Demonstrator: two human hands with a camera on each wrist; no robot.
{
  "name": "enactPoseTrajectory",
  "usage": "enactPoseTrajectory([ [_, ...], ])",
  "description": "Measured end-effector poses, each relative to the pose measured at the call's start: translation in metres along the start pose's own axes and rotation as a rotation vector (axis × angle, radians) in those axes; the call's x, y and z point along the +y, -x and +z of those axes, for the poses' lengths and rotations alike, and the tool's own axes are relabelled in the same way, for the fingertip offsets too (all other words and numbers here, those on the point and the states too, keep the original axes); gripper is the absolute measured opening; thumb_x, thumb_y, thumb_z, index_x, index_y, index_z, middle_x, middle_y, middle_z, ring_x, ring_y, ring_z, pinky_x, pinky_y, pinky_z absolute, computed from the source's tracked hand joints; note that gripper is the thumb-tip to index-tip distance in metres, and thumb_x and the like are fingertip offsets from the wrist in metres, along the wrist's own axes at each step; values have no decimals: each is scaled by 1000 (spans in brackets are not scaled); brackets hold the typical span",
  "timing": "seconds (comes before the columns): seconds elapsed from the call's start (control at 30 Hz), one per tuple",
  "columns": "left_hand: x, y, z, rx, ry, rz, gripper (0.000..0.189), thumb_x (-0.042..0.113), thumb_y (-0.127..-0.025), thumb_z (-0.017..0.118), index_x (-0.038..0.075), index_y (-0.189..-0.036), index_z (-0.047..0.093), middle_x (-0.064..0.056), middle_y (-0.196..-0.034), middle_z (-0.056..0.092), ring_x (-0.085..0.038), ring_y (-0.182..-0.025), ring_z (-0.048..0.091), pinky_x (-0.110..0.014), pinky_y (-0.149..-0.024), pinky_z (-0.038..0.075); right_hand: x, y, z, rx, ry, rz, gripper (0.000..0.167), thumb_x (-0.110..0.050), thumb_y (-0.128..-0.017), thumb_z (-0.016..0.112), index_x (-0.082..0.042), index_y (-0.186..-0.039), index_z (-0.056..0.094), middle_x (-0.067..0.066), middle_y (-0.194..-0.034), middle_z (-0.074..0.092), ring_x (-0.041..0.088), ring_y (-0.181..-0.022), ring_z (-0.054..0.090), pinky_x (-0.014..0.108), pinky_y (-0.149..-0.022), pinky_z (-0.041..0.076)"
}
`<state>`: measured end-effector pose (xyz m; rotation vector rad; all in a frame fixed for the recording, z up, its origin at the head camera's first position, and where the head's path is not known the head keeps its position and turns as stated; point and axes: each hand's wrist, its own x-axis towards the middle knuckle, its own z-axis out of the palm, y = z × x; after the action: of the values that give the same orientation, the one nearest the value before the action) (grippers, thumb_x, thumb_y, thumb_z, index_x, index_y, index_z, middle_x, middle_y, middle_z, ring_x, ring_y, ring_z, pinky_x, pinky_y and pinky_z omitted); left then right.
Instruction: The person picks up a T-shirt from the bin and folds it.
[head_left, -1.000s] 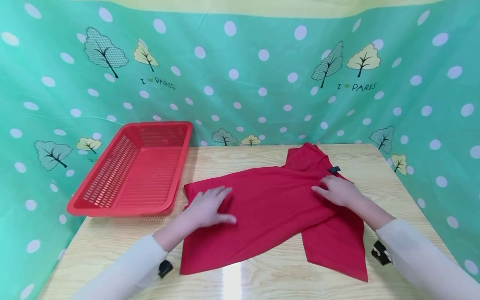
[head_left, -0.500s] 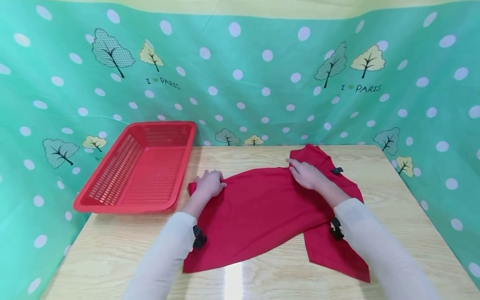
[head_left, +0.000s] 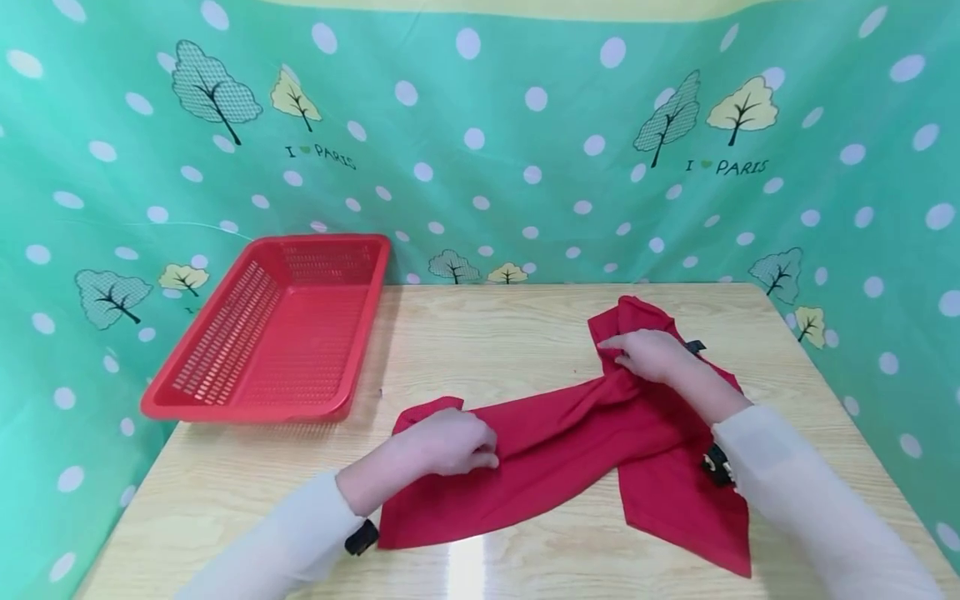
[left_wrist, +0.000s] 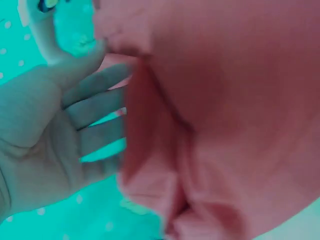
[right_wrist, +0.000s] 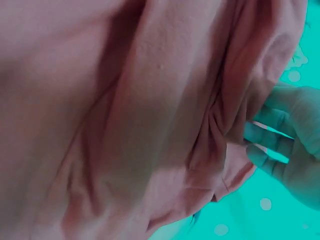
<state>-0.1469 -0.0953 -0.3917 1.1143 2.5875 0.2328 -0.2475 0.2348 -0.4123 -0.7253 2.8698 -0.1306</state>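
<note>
A red T-shirt (head_left: pixel 555 483) lies across the table, its body to the left and its sleeves to the right. My left hand (head_left: pixel 450 442) holds the hem end's upper edge, drawn over onto the body. In the left wrist view, the fingers (left_wrist: pixel 102 135) reach behind the cloth, with the thumb close to its edge. At the shoulder, my right hand (head_left: pixel 652 354) pinches gathered cloth, its index finger pointing left. The right wrist view shows its fingertips partly hidden by the folds. Near the right hand, a small black tag (head_left: pixel 695 346) shows on the shirt.
A red plastic basket (head_left: pixel 300 350) with slotted sides stands at the left, reaching past the table's edge. Behind the wooden table (head_left: pixel 495 333) hangs a green dotted curtain (head_left: pixel 480 158), which also borders both sides.
Both hands went to the shirt's upper edge, then drew toward me. The edge has moved down and the body is narrower, with a fold at the left end and gathers near the right hand.
</note>
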Motion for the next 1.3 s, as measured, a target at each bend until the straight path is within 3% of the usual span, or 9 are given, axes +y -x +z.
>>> enactPoseTrajectory([
  [0.17,-21,-10,15,179,-75,-167,17,31,-85,68,14,-88,64,2,-81,60,-16,-74,58,-34,-67,45,-8,-8,9,-55,109,-52,36,-8,-86,62,-18,-120,65,6,-91,69,23,-81,63,37,-69,48],
  [0.3,-31,-6,20,122,-126,-316,35,51,-83,63,17,-91,65,3,-80,62,-17,-74,58,-43,-71,39,-8,-11,9,-5,143,-73,18,-11,-83,66,-18,-99,73,2,-90,71,22,-82,65,43,-74,48],
  [0.4,-35,-1,21,102,-134,-333,42,57,-82,61,19,-100,67,3,-85,65,-15,-78,59,-47,-77,38,-1,-9,6,112,87,3,10,-17,-86,64,-16,-91,72,0,-84,71,21,-76,65,42,-69,49],
  [0.6,-45,6,18,152,-128,-369,60,60,-77,65,17,-119,61,-2,-102,67,-19,-91,61,-43,-75,39,8,-3,-14,496,-309,353,23,-31,-92,52,-10,-99,61,8,-77,63,22,-66,57,33,-57,41],
  [0.77,-53,4,4,127,-57,-463,84,60,-68,73,10,-132,50,-10,-115,64,-30,-103,57,-47,-82,41,0,-4,-31,690,-463,381,28,-34,-93,51,-8,-102,59,8,-71,60,16,-60,52,28,-54,38],
  [0.9,-56,-7,-11,96,59,-525,84,70,-72,62,12,-131,53,-7,-116,64,-30,-106,57,-52,-88,38,-7,-6,-39,808,-514,361,29,-36,-93,51,-10,-103,60,6,-65,58,9,-52,47,25,-50,38],
  [1.0,-57,-26,-19,137,161,-516,73,70,-80,52,15,-128,57,-4,-115,65,-26,-108,59,-54,-91,37,-10,-8,-42,887,-528,342,29,-36,-93,50,-10,-103,60,6,-63,57,3,-49,44,23,-49,36],
  [1.1,-59,-52,-22,161,313,-418,59,55,-91,48,12,-132,54,-7,-120,63,-24,-113,58,-50,-98,39,-13,-9,-45,956,-534,318,28,-33,-93,51,-9,-102,60,6,-63,57,0,-49,41,20,-49,34],
  [1.3,-68,-85,-17,83,630,-255,40,35,-97,49,12,-130,56,-6,-126,60,-19,-114,57,-33,-97,45,-19,-13,-48,1026,-560,277,23,-27,-92,53,-7,-101,60,5,-61,56,-2,-48,39,19,-48,32],
])
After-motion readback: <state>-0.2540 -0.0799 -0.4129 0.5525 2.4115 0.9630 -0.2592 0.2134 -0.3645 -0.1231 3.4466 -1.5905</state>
